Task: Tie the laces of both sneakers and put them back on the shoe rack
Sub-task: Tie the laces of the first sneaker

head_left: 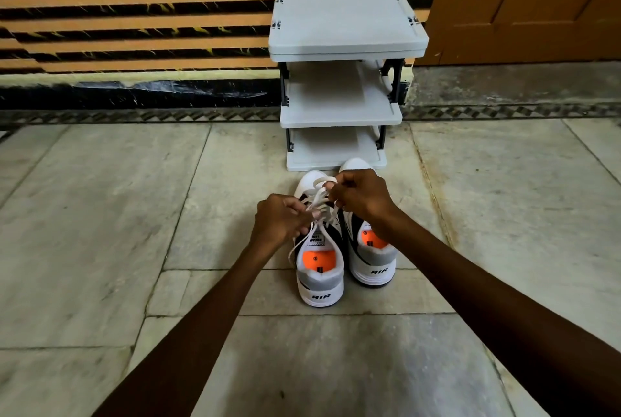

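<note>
Your left hand (280, 218) and right hand (361, 196) pinch the left sneaker's (319, 269) laces (317, 201) mid-knot — right sneaker (371, 258) and empty shoe rack (342, 94) await.

Soft, even daylight, moderately dim, with no glare. Faint shadows pool beside the sneakers (321, 269) just below the fingers (331, 193). Wide-angle bending curves the striped wall (134, 13) far above them; edges smear slightly.

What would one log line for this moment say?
left hand, right hand: tying laces | left sneaker | rack: no shoes
</note>
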The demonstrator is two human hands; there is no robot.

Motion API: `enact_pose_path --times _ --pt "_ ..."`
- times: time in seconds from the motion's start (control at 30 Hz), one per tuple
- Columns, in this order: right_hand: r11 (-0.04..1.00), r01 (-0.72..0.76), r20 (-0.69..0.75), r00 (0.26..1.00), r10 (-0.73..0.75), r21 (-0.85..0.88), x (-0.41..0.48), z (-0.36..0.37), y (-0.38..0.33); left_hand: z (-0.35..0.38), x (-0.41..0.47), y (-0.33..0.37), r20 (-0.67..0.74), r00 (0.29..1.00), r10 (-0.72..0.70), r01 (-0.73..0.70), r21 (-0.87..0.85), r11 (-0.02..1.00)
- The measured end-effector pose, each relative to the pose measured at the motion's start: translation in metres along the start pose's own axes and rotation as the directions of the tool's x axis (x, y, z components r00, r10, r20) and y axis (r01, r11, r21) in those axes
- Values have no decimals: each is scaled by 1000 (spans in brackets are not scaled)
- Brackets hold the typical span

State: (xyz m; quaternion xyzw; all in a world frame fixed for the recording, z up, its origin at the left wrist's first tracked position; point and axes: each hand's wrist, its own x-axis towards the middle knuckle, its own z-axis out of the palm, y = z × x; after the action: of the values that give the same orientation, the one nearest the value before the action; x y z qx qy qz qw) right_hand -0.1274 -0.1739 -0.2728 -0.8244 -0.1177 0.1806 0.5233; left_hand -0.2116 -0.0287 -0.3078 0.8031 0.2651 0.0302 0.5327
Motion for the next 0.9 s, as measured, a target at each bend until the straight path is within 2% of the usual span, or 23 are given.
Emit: enact_pose_path --times 0.07,0.13,0.2,0.23,0.3,0.47,0.57,0.63,0.73,0.8,0.9 --pt "1000 -1 11 1000 1 17 -1 0 1 -1 -1 -1 -18 1000 2 -3 -21 1000" --pt "1000 -8 35 999 8 4 -2 1 1 1 -3 0 -74 993 91 -76 192 979" --pt "1000 -1 68 998 2 -13 -4 3 1 4 -7 4 -95 977 192 -120 498 859" --pt "1000 3 81 997 -2 -16 -4 4 1 6 -7 5 -87 970 225 -137 566 813" --pt "1000 8 92 996 -6 -15 -5 4 -1 9 -5 5 -50 968 244 -169 589 790" --pt "1000 15 80 997 -12 -28 -4 1 -2 4 5 6 50 986 160 -166 402 900" --pt "1000 7 78 997 -7 0 -6 0 -1 -4 8 7 147 986 72 -96 165 982" --pt "1000 6 76 997 -6 10 -7 0 -1 -10 7 7 238 971 16 -23 27 999" --pt "1000 6 75 997 -7 11 -8 -1 -2 -19 7 8 323 946 13 1 -42 999" --pt "1000 0 68 998 -1 10 -9 -2 -3 -23 6 10 336 942 19 11 -88 996" --pt "1000 -8 65 998 7 16 -11 -3 -5 -24 3 10 249 968 18 4 -88 996"
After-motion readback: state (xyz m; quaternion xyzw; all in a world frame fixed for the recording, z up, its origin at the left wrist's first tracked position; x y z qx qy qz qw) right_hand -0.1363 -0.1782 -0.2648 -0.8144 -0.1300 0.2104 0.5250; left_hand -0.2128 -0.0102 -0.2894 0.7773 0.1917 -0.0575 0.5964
